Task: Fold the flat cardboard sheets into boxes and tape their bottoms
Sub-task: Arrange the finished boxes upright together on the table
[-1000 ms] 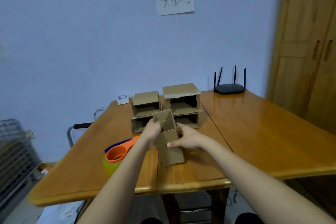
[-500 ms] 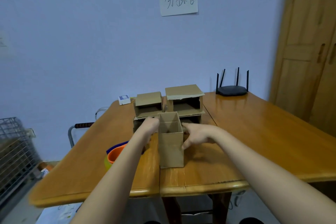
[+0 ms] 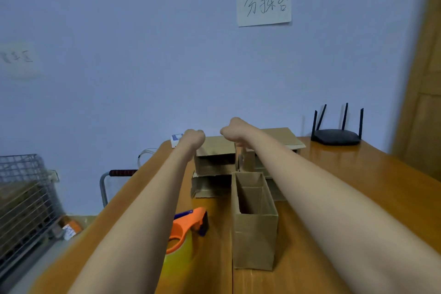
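A tall, narrow folded cardboard box (image 3: 254, 229) stands upright with its top open on the wooden table (image 3: 358, 186), between my forearms, and neither hand touches it. Both arms stretch past it to a stack of folded boxes (image 3: 214, 162) by the wall. My left hand (image 3: 194, 137) is over the rear corner of the upper left box. My right hand (image 3: 232, 131) is over the upper right box's top flap. Both hands' fingers curl away from the camera, so any grip on the boxes is hidden. An orange tape dispenser (image 3: 186, 229) lies left of the upright box, under my left forearm.
A black router (image 3: 336, 137) sits at the table's far right, and a small white-blue box (image 3: 176, 138) at the far left corner. A wire basket (image 3: 23, 193) and a metal handle (image 3: 121, 172) stand left of the table. A wooden door is on the right.
Both hands have let go of the upright box and reached forward to the stack at the wall. The box now stands alone, and the camera has moved closer.
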`<state>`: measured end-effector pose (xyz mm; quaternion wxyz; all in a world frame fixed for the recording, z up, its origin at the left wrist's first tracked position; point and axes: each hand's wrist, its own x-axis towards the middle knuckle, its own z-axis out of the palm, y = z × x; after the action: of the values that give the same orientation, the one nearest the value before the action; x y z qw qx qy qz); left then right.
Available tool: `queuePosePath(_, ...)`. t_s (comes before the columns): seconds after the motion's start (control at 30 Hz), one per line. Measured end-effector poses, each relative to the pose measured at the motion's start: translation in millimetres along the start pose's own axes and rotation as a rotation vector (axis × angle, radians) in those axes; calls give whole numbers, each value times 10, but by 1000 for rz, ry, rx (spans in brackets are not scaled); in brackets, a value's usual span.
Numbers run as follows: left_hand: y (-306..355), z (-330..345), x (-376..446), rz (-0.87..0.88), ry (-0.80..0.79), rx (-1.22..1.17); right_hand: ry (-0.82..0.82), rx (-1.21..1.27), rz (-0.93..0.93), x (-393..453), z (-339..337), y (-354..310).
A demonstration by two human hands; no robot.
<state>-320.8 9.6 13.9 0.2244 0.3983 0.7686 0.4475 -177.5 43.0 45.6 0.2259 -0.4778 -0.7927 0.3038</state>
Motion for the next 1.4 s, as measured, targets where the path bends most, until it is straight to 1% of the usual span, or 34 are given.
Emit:
queuePosePath(0.2,-131,177,436,-47,-72,2,-81,-387,86,537,371,-13)
queuePosePath(0.3,-202,259,479,-86,-100,-8,-96,-457,129,674,451,41)
queuePosePath(0.43,-247,330,530,-68,-88,-22,-104,-375,151,716,474,135)
queuePosePath(0.63,-215,253,458,28,-90,91,60,-72,196,715,448,138)
queuePosePath(0.7,-160,131,420,42,-68,111,92,2,170,662,375,64)
queuePosePath(0.83,28,-189,299,83,-6,-40,160,138,70,489,82,-129)
queuePosePath(0.9,155,-334,185,131,-13,-54,159,215,23,365,-125,-201)
queuePosePath(0.97,341,-464,-36,194,-54,-54,134,262,-32,155,-360,-222)
queuePosePath(1.03,510,-560,-245,270,-114,-34,103,237,-95,-146,-609,-198)
queuePosePath(1.1,646,-553,-409,332,-165,-6,87,155,-132,-464,-825,-104)
queuePosePath(1.17,767,-459,-572,389,-160,43,88,69,-123,-749,-989,24)
queuePosePath(1.3,986,-126,-937,522,-103,104,149,9,17,-1246,-1204,281)
queuePosePath(1.4,1152,188,-1177,568,-179,204,113,-60,180,-1517,-1315,505)
